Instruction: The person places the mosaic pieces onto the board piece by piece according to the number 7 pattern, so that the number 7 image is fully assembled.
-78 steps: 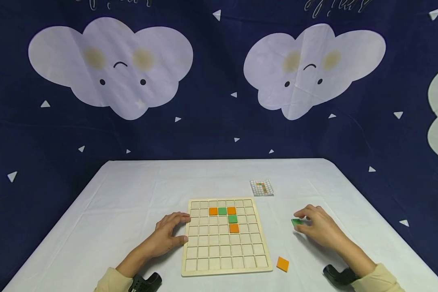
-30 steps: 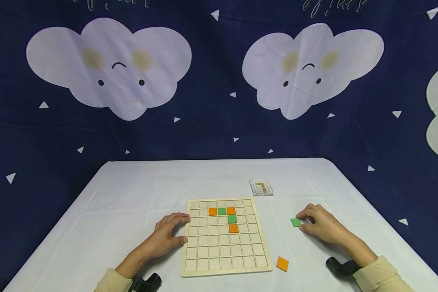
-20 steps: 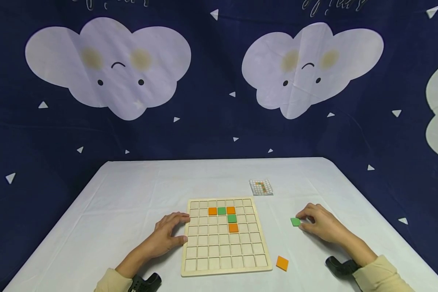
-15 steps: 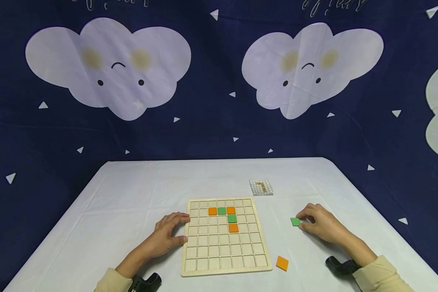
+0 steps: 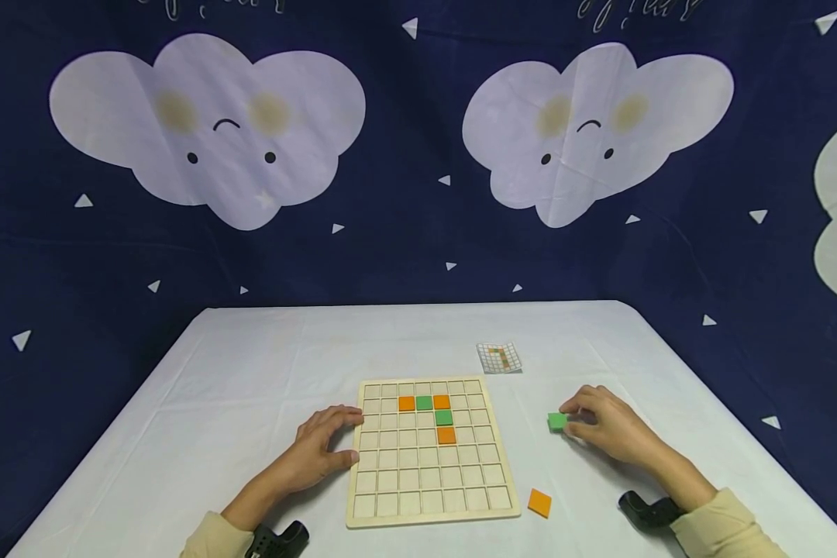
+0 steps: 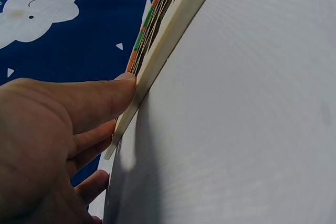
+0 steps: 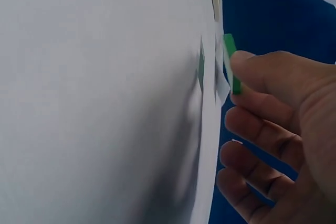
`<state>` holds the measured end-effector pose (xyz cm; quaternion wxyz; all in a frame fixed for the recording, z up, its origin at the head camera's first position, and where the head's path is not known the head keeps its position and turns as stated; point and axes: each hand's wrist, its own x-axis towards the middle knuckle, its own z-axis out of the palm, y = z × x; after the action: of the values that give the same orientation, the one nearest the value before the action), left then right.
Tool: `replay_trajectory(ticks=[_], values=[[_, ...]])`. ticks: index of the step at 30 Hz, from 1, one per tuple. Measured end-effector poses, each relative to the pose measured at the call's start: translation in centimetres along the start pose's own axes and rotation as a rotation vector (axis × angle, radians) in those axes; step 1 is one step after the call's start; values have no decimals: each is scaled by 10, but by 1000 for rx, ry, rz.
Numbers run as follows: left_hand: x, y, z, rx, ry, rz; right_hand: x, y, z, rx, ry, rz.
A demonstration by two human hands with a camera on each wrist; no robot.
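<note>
My right hand [image 5: 610,426] pinches a green square tile [image 5: 556,418] between thumb and forefinger, to the right of the board. In the right wrist view, that tile is tilted on edge above the white cloth, and a dark green patch [image 7: 201,67] shows on the cloth; I cannot tell whether it is a second tile. My left hand [image 5: 318,449] rests against the left edge of a wooden grid board [image 5: 390,482], thumb and fingertips touching it, fingers spread. On the board, orange and green tiles [image 5: 424,403] form a row that turns down through a green tile [image 5: 444,418] and an orange one [image 5: 446,435].
A loose orange tile [image 5: 540,503] lies off the board's lower right corner. Behind the board, to the right, is a small pattern card [image 5: 499,358] with a printed grid. The white-covered table [image 5: 286,349] ends at a dark blue cloud-patterned curtain [image 5: 404,256].
My right hand has shifted slightly left with the green tile, which now seems raised off the cloth. The left hand and the board have stayed in place.
</note>
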<state>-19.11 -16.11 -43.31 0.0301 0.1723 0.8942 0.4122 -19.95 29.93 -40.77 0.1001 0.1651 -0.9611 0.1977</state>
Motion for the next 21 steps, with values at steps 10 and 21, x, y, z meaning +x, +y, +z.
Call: replay_trajectory(ticks=[10, 21], values=[[0, 1, 0, 3, 3, -6, 2, -22, 0, 14, 22, -44], [-1, 0, -1, 2, -5, 6, 5, -45, 5, 30, 29, -69]])
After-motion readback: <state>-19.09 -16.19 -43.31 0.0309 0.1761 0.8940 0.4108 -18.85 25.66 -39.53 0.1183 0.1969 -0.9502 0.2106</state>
